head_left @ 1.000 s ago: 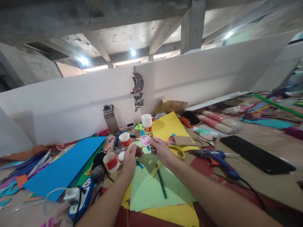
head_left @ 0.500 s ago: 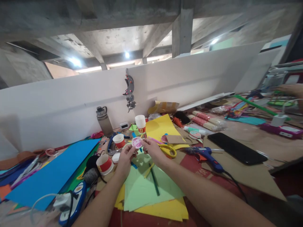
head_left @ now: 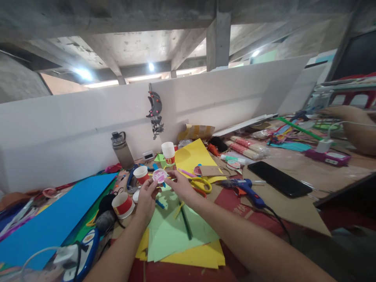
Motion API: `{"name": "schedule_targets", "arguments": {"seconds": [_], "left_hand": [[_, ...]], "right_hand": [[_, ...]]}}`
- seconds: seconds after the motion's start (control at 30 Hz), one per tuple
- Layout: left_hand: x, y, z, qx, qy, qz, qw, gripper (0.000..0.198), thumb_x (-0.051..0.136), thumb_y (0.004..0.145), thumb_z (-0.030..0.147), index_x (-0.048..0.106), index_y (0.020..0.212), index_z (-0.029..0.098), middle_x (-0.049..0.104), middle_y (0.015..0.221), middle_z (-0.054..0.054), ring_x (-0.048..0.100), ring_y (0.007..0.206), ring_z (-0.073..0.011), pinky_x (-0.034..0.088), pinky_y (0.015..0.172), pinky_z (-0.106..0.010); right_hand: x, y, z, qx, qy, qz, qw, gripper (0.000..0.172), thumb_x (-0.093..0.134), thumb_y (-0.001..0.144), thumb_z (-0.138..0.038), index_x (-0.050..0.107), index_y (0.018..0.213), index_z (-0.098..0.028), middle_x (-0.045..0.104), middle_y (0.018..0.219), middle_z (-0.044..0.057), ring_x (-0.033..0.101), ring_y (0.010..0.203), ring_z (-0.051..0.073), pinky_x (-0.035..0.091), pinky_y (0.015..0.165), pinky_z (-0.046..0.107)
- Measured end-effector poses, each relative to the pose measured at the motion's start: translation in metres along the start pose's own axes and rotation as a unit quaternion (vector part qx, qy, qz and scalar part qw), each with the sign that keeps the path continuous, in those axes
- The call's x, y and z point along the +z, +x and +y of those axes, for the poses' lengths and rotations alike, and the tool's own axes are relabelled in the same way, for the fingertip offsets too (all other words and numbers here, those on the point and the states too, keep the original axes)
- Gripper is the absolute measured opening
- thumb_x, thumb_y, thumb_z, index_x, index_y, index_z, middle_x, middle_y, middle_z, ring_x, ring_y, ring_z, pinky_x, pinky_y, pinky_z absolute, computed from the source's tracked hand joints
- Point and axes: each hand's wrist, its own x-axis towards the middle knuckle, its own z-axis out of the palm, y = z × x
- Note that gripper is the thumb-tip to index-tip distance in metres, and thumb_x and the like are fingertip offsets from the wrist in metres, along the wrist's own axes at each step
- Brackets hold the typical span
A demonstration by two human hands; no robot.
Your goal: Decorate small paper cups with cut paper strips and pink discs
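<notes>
A small round white disc with a pink pattern (head_left: 159, 176) is held up over the paper in front of me. My left hand (head_left: 148, 196) pinches its lower left edge between thumb and fingers. At the disc's right edge, the bent fingers of my right hand (head_left: 182, 188) grip it too. Below lie light green sheets (head_left: 167, 235) on yellow ones, with a dark green pencil-like stick (head_left: 185, 221) on top. Yellow-handled scissors (head_left: 202, 184) lie just beyond my right hand. Red and white paper cups (head_left: 122, 205) stand left of my left hand.
A blue glue gun (head_left: 249, 192) with a trailing cord and a black phone (head_left: 279, 178) lie to the right. A grey bottle (head_left: 122, 150) stands by the white partition. Blue card (head_left: 55, 219) and a power strip (head_left: 84, 254) are at left. Another person's arm (head_left: 357, 127) reaches in at far right.
The view has swung slightly to the right, so things sit further left. The disc now faces me more fully, still between my hands. The other person's arm shows more.
</notes>
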Motion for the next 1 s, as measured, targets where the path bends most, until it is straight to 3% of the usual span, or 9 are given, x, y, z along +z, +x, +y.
{"name": "schedule_targets", "arguments": {"seconds": [0.3, 0.43, 0.53, 0.63, 0.77, 0.9, 1.0], "left_hand": [[-0.002, 0.004, 0.001, -0.006, -0.023, 0.029, 0.999, 0.028, 0.077, 0.065, 0.031, 0.063, 0.084, 0.016, 0.06, 0.072, 0.001, 0.056, 0.063, -0.009, 0.043, 0.058, -0.021], [-0.001, 0.004, -0.001, 0.008, -0.022, 0.041, 0.999, 0.027, 0.077, 0.064, 0.031, 0.061, 0.081, 0.016, 0.06, 0.069, 0.001, 0.055, 0.06, -0.0093, 0.042, 0.057, -0.022], [-0.004, 0.005, -0.004, 0.011, -0.024, 0.038, 0.999, 0.026, 0.076, 0.065, 0.031, 0.061, 0.079, 0.016, 0.059, 0.068, 0.001, 0.054, 0.06, -0.0089, 0.042, 0.056, -0.021], [-0.004, 0.004, -0.005, 0.004, -0.014, 0.029, 0.999, 0.025, 0.075, 0.065, 0.032, 0.061, 0.079, 0.016, 0.059, 0.072, 0.001, 0.054, 0.063, -0.0089, 0.042, 0.057, -0.021], [-0.001, -0.001, -0.004, -0.004, 0.007, 0.021, 1.0, 0.023, 0.075, 0.066, 0.031, 0.061, 0.078, 0.017, 0.059, 0.077, 0.0, 0.055, 0.068, -0.0095, 0.043, 0.059, -0.021], [0.001, -0.004, -0.004, -0.002, 0.029, 0.008, 1.0, 0.022, 0.074, 0.067, 0.032, 0.062, 0.078, 0.017, 0.06, 0.076, -0.001, 0.054, 0.067, -0.0101, 0.043, 0.059, -0.021], [0.0, -0.004, -0.006, 0.004, 0.04, -0.006, 0.999, 0.02, 0.073, 0.068, 0.031, 0.061, 0.077, 0.017, 0.059, 0.073, 0.0, 0.053, 0.064, -0.0094, 0.042, 0.058, -0.02]], "right_hand": [[-0.005, -0.002, 0.009, -0.024, -0.097, 0.015, 0.995, 0.031, 0.06, 0.076, -0.032, 0.062, 0.104, -0.019, 0.064, 0.089, 0.004, 0.059, 0.079, 0.018, 0.048, 0.064, 0.029], [-0.016, -0.01, -0.003, -0.05, -0.165, -0.012, 0.985, 0.019, 0.06, 0.076, -0.027, 0.066, 0.094, -0.021, 0.067, 0.089, 0.003, 0.059, 0.074, 0.017, 0.047, 0.066, 0.029], [-0.037, -0.009, -0.021, -0.07, -0.241, -0.035, 0.967, 0.015, 0.06, 0.077, -0.026, 0.069, 0.089, -0.022, 0.069, 0.088, 0.004, 0.059, 0.075, 0.018, 0.046, 0.07, 0.03], [-0.068, 0.006, -0.036, -0.077, -0.357, -0.015, 0.931, 0.018, 0.059, 0.08, -0.032, 0.069, 0.092, -0.022, 0.067, 0.098, 0.008, 0.058, 0.089, 0.023, 0.042, 0.081, 0.035], [-0.102, 0.029, -0.041, -0.034, -0.525, 0.021, 0.85, 0.031, 0.062, 0.075, -0.026, 0.068, 0.104, -0.015, 0.06, 0.114, 0.02, 0.045, 0.113, 0.038, 0.029, 0.093, 0.052], [-0.114, 0.035, -0.034, -0.005, -0.625, -0.012, 0.781, 0.036, 0.065, 0.073, -0.032, 0.069, 0.104, -0.015, 0.061, 0.109, 0.021, 0.042, 0.115, 0.043, 0.027, 0.091, 0.055], [-0.116, 0.035, -0.029, 0.005, -0.662, -0.042, 0.748, 0.032, 0.065, 0.072, -0.037, 0.07, 0.097, -0.018, 0.063, 0.106, 0.019, 0.046, 0.112, 0.04, 0.03, 0.088, 0.051]]}}
